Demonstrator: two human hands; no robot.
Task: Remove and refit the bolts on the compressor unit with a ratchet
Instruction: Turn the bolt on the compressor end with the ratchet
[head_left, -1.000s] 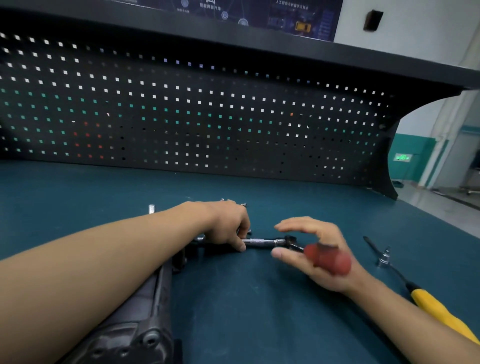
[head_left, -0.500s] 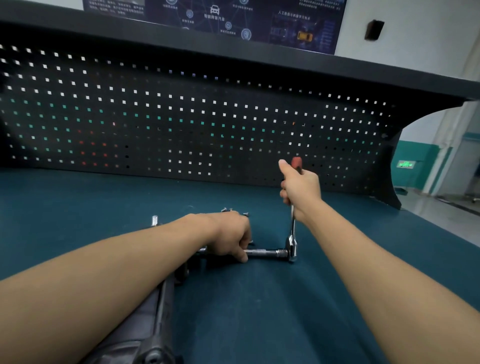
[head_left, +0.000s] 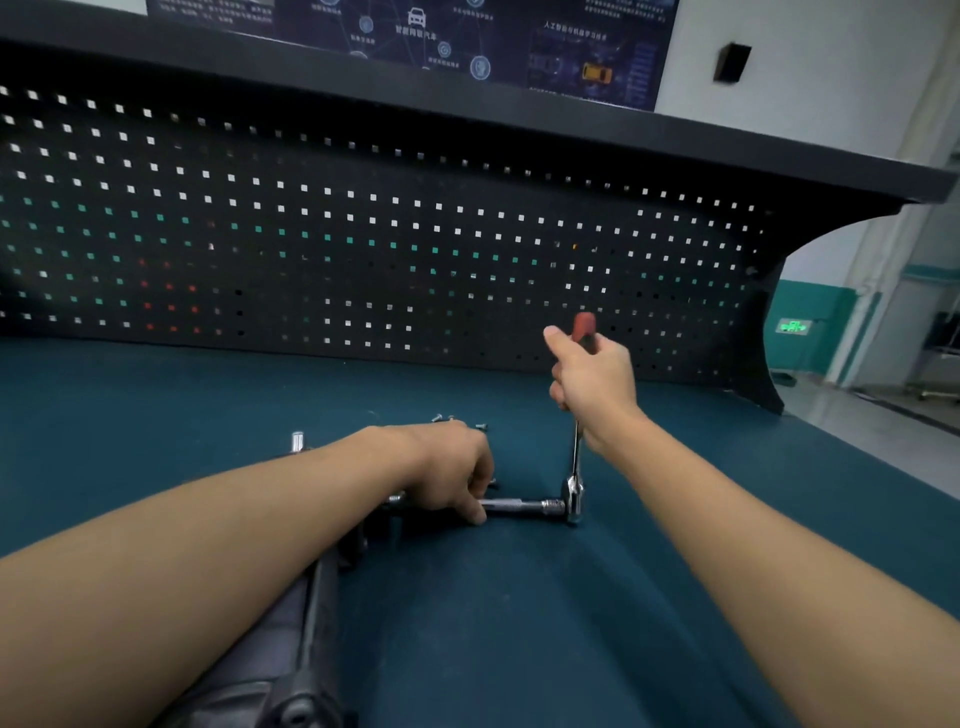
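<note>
at the near left your compressor unit (head_left: 291, 649) lies on the teal bench (head_left: 156, 415). it is a dark grey cast-metal body with a long straight ridge and a round boss at its near end, and most of it is hidden under your left forearm. just beyond its far end a short chrome piece (head_left: 297, 441) stands upright. your left hand (head_left: 452, 467) is curled over the far end of the unit, thumb and fingertips pinching the left end of the chrome extension bar (head_left: 519, 505). the bar lies level along the bench and runs right into the head of the ratchet (head_left: 574, 467). a few loose bolts (head_left: 457, 418) lie on the bench just beyond that hand. the ratchet's thin steel shank stands nearly upright, and your right hand (head_left: 592, 379) is clamped round its red grip, with the red tip poking out above your thumb. the black pegboard (head_left: 363, 234) runs behind it all.

a second ago the handle lay low toward the near right in loosely opened fingers. half a second ago it was already up, and it has hardly moved since. your left hand has stayed put throughout.
</note>
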